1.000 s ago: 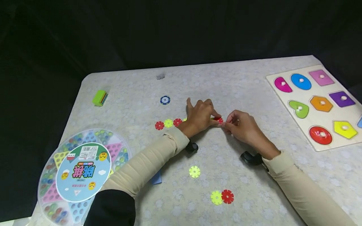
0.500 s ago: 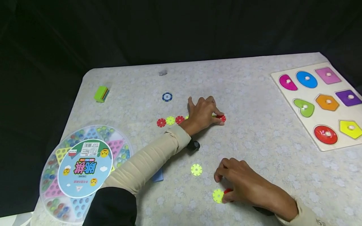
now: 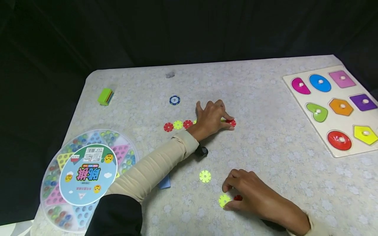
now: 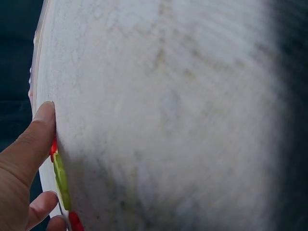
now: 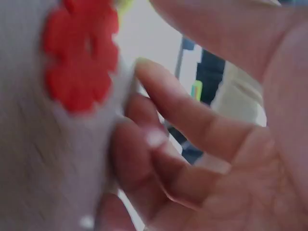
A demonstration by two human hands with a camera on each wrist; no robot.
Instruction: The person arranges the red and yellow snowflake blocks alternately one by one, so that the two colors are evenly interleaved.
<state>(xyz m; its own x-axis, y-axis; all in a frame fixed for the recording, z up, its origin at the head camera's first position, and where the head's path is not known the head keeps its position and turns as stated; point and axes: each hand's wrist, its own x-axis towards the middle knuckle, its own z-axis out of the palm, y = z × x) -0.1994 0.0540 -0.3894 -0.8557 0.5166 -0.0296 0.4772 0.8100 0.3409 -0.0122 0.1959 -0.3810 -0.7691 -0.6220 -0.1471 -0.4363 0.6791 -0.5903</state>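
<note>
A row of notched interlocking discs runs under my left hand (image 3: 210, 118) in the head view: a red disc (image 3: 168, 127), a yellow disc (image 3: 178, 125), another red one, then a partly hidden yellow one. At the right end my left thumb and index finger pinch a red disc (image 3: 232, 123). The hand covers the row's middle. Nearer the front, my right hand (image 3: 251, 195) arches over a separate pair, thumb and index finger spread about a yellow disc (image 3: 223, 201). Its red neighbour (image 5: 81, 55) shows in the right wrist view, partly covered in the head view.
A loose yellow disc (image 3: 205, 176) lies between the hands. A blue poker chip (image 3: 174, 100) and green block stack (image 3: 105, 96) are farther back. The round marble game board (image 3: 88, 173) stands left, beside my left sleeve. A shape puzzle board (image 3: 322, 131) lies right.
My right hand has left the row's right end and come down to the front pair of discs, then shifted slightly toward the yellow one. My left hand has stayed on the row.
</note>
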